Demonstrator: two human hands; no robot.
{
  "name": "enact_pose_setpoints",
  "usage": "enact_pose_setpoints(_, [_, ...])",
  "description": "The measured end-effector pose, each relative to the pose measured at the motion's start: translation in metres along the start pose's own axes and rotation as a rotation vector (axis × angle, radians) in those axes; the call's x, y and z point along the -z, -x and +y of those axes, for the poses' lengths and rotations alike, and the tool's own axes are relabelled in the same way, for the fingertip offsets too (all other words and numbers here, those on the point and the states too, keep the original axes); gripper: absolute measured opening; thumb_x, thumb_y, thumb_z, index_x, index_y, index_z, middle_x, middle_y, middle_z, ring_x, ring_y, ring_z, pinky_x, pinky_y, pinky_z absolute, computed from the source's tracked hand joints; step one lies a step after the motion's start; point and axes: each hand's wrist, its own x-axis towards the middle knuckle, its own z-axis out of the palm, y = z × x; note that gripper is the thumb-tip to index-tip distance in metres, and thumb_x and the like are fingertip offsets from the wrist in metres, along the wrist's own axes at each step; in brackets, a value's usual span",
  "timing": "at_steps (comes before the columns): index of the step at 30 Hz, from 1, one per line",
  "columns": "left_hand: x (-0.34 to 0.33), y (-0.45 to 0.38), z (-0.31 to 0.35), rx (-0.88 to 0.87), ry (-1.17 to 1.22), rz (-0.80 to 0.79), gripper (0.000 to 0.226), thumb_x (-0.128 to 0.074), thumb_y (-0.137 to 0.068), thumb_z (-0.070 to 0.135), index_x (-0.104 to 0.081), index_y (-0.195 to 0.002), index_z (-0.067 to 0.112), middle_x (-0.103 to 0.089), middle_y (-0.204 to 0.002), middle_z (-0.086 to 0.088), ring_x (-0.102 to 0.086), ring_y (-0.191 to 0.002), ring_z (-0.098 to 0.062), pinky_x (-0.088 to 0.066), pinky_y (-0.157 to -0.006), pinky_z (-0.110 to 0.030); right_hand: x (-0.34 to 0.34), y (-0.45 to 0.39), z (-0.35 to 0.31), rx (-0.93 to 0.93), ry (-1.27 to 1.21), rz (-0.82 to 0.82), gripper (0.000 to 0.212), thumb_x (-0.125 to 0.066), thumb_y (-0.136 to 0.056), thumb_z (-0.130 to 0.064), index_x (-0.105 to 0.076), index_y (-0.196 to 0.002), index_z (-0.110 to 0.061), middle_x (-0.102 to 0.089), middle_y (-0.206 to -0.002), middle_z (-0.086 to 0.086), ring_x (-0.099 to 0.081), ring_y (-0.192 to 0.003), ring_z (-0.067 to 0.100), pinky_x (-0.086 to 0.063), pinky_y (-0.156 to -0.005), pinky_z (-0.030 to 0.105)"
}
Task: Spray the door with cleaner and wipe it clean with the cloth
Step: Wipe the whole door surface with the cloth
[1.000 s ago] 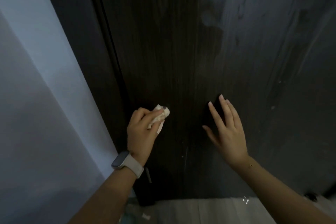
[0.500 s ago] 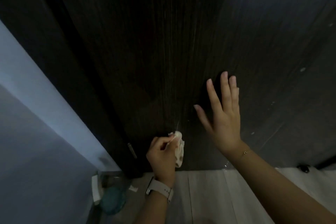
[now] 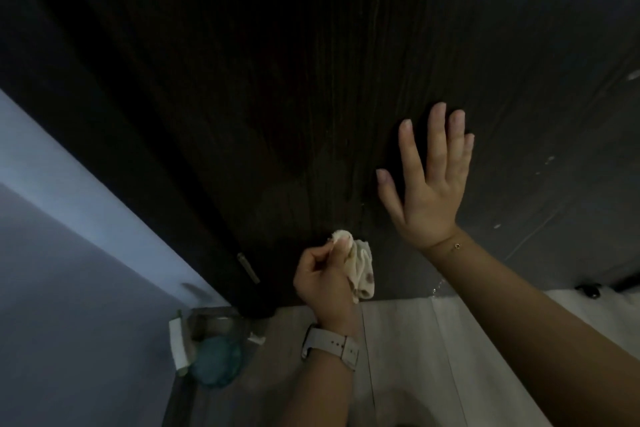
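Nearest me, my left hand (image 3: 323,279) has its fingers (image 3: 341,246) curled round the small crumpled cream cloth (image 3: 362,270), bunched against the very bottom of the dark wood-grain door (image 3: 277,97), just above the pale plank floor (image 3: 415,340); I'd open the wad out flatter so more fabric meets the wood, and press evenly along the grain. Farther up and to the right, my right hand (image 3: 429,184) lies flat on the door with fingers straight and spread, holding nothing, a good brace. Pale specks remain on the far right of the panel, so I'd work that way next.
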Motion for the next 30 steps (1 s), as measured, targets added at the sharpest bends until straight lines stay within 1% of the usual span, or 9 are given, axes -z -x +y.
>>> enact_pose_setpoints(3, [0.0, 0.0, -0.007, 0.015, -0.016, 0.018, 0.012, -0.08, -0.076, 0.002, -0.068, -0.078, 0.003, -0.073, -0.085, -0.01, -0.07, -0.088, -0.023, -0.059, -0.074, -0.028, -0.002, 0.001, 0.001, 0.019, 0.027, 0.013, 0.067, -0.039, -0.102, -0.039, -0.004, -0.157, -0.022, 0.013, -0.163, -0.001, 0.009, -0.151, 0.019, 0.002, -0.123, 0.039])
enact_pose_setpoints(6, [-0.005, 0.004, 0.007, -0.055, -0.012, -0.003, 0.01, -0.08, -0.077, 0.004, -0.07, -0.079, 0.005, -0.074, -0.087, -0.01, -0.071, -0.087, -0.019, -0.06, -0.08, -0.034, -0.002, 0.001, 0.001, 0.023, 0.043, 0.017, 0.067, -0.038, -0.102, -0.04, -0.003, -0.157, -0.022, 0.014, -0.163, -0.001, 0.009, -0.151, 0.019, 0.001, -0.123, 0.039])
enact_pose_setpoints(9, [-0.012, 0.001, 0.02, -0.176, 0.03, -0.064, 0.009, -0.079, -0.078, 0.004, -0.07, -0.08, 0.004, -0.075, -0.085, -0.009, -0.072, -0.082, -0.014, -0.059, -0.072, -0.024, -0.003, 0.002, 0.001, 0.026, 0.05, 0.029, 0.067, -0.038, -0.102, -0.039, -0.003, -0.157, -0.022, 0.013, -0.164, -0.001, 0.009, -0.151, 0.019, 0.001, -0.123, 0.039])
enact_pose_setpoints(11, [-0.009, -0.003, 0.011, -0.13, 0.027, -0.039, 0.009, -0.079, -0.078, 0.004, -0.07, -0.081, 0.003, -0.075, -0.084, -0.008, -0.072, -0.081, -0.015, -0.058, -0.068, -0.022, -0.004, 0.002, 0.001, 0.028, 0.056, 0.038, 0.067, -0.037, -0.102, -0.039, -0.003, -0.157, -0.022, 0.013, -0.164, -0.001, 0.008, -0.151, 0.019, 0.001, -0.123, 0.039])
enact_pose_setpoints(15, [0.014, -0.018, -0.039, 0.1, -0.028, 0.133, 0.013, -0.078, -0.079, 0.0, -0.069, -0.076, 0.009, -0.071, -0.085, -0.008, -0.069, -0.094, -0.03, -0.058, -0.079, -0.039, -0.006, 0.005, 0.0, 0.027, 0.069, 0.052, 0.065, -0.035, -0.102, -0.039, -0.004, -0.157, -0.021, 0.012, -0.164, -0.001, 0.008, -0.151, 0.019, 0.0, -0.123, 0.039])
enact_pose_setpoints(17, [0.019, -0.022, -0.052, 0.111, -0.079, 0.108, 0.015, -0.077, -0.079, -0.002, -0.068, -0.075, 0.009, -0.07, -0.084, -0.008, -0.068, -0.096, -0.034, -0.057, -0.087, -0.047, -0.006, 0.004, 0.001, 0.036, 0.085, 0.057, 0.065, -0.035, -0.102, -0.039, -0.004, -0.157, -0.021, 0.012, -0.164, 0.0, 0.008, -0.151, 0.019, 0.0, -0.123, 0.039])
enact_pose_setpoints(21, [0.023, -0.025, -0.058, 0.101, -0.135, 0.052, 0.015, -0.082, -0.076, 0.002, -0.071, -0.073, 0.013, -0.073, -0.085, -0.01, -0.069, -0.095, -0.034, -0.056, -0.089, -0.054, -0.006, 0.003, 0.002, 0.039, 0.085, 0.053, 0.066, -0.035, -0.102, -0.039, -0.004, -0.157, -0.021, 0.013, -0.164, 0.0, 0.008, -0.151, 0.019, 0.001, -0.123, 0.039])
enact_pose_setpoints(27, [0.004, -0.022, -0.025, -0.084, -0.052, -0.062, 0.013, -0.079, -0.079, 0.004, -0.068, -0.076, 0.009, -0.073, -0.085, -0.006, -0.071, -0.083, -0.013, -0.059, -0.073, -0.025, -0.005, 0.002, 0.001, 0.035, 0.077, 0.053, 0.066, -0.035, -0.102, -0.039, -0.002, -0.157, -0.022, 0.014, -0.163, -0.002, 0.009, -0.151, 0.018, 0.001, -0.123, 0.039])
enact_pose_setpoints(30, [0.017, -0.03, -0.055, 0.026, -0.087, 0.052, 0.015, -0.08, -0.078, 0.004, -0.067, -0.073, 0.009, -0.071, -0.081, -0.007, -0.068, -0.08, -0.019, -0.056, -0.069, -0.027, -0.005, 0.003, 0.0, 0.023, 0.067, 0.05, 0.066, -0.035, -0.102, -0.039, -0.002, -0.157, -0.023, 0.014, -0.163, -0.003, 0.01, -0.151, 0.018, 0.002, -0.123, 0.038])
